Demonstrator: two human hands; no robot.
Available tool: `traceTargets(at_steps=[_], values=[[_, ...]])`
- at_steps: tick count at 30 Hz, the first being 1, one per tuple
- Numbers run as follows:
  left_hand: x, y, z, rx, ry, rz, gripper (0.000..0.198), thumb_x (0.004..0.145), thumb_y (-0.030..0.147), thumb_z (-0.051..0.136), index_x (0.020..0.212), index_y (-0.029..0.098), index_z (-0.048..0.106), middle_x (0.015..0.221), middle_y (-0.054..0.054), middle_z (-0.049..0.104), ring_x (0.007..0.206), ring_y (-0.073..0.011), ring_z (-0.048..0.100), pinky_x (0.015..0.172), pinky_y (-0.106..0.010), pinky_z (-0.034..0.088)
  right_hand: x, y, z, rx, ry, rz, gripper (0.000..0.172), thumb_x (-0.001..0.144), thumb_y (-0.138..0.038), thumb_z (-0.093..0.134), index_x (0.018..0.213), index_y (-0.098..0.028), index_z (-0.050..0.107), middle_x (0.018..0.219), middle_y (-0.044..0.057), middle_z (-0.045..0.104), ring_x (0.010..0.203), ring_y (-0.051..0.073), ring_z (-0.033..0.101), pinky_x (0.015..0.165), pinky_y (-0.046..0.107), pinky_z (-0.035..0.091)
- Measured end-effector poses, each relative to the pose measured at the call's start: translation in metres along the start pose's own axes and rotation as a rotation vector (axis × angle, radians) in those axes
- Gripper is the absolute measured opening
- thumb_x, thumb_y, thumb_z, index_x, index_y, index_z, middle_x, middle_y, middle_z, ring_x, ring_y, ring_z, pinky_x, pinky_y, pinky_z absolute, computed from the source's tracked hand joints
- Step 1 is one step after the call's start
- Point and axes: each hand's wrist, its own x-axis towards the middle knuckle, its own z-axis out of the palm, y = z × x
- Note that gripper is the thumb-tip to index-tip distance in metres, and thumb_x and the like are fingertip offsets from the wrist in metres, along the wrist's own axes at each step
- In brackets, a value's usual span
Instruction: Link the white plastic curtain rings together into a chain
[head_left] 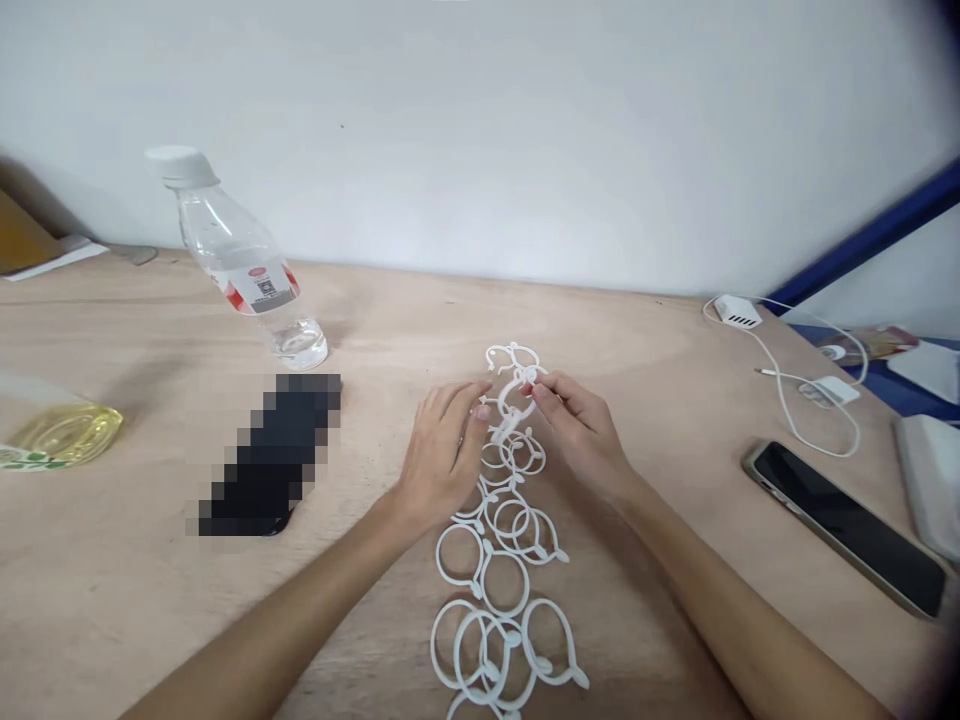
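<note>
My right hand (581, 425) pinches a white plastic ring (517, 385) between thumb and fingertips, above the far end of a row of similar rings. Facing it from the left is my left hand (446, 450), its fingers stretched out and the thumb apart. Its fingertips are close to the ring; whether they touch it I cannot tell. Several loose white rings (504, 583) with small flat tabs run along the table towards me, many overlapping. Part of the row is hidden behind my left hand.
A clear water bottle (251, 280) stands at the back left of the wooden table (390, 320). Nearer is a dark pixelated object (270, 460), with a yellowish clear container (67, 435) farther left. On the right lie a phone (847, 525), a white cable (784, 400) and a white adapter (738, 312).
</note>
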Motion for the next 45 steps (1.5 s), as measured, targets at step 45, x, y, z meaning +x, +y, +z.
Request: traceTargets(at_steps=[45], values=[[0.002, 0.002, -0.002, -0.262, 0.107, -0.393, 0.034, 0.092, 0.045, 0.044, 0.076, 0.018, 0.056, 0.068, 0.001, 0.056, 0.066, -0.0142, 0.051, 0.062, -0.025, 0.042, -0.027, -0.004, 0.030, 0.325, 0.121, 0.129, 0.014, 0.076, -0.031, 0.068, 0.076, -0.017, 0.071, 0.071, 0.003, 0.070, 0.064, 0.015, 0.061, 0.060, 0.027, 0.049]])
